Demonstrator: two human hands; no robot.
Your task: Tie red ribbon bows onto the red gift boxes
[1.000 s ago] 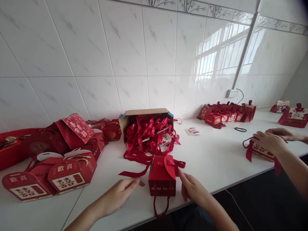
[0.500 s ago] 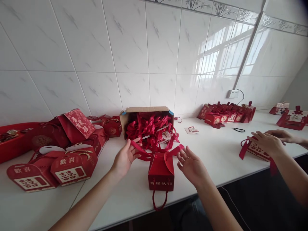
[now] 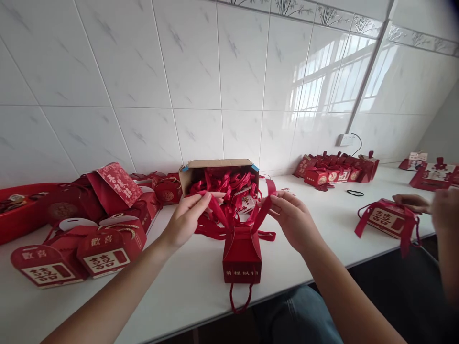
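Observation:
A small red gift box (image 3: 242, 255) stands upright in front of me, its rope handle (image 3: 241, 308) hanging toward the table's front edge. From its top a red ribbon (image 3: 261, 214) spreads in two ends. My left hand (image 3: 191, 212) pinches the left end, and my right hand (image 3: 289, 215) pinches the right end, both raised above the box. Just behind the box lies an open cardboard carton (image 3: 218, 163) full of tangled red ribbons (image 3: 229, 184), with a white card (image 3: 246, 204) among them.
Red boxes with gold handles (image 3: 103, 253) crowd the left, beside a red tray (image 3: 14, 224). Finished-looking boxes (image 3: 337, 173) line the wall at right. A co-worker's hands (image 3: 412, 203) are around another ribboned box (image 3: 385, 219). A black band (image 3: 355, 192) lies nearby.
Both my hands have risen and closed on the ribbon ends, lifting them from slack to upright. The co-worker's nearer hand has moved off their box to the right.

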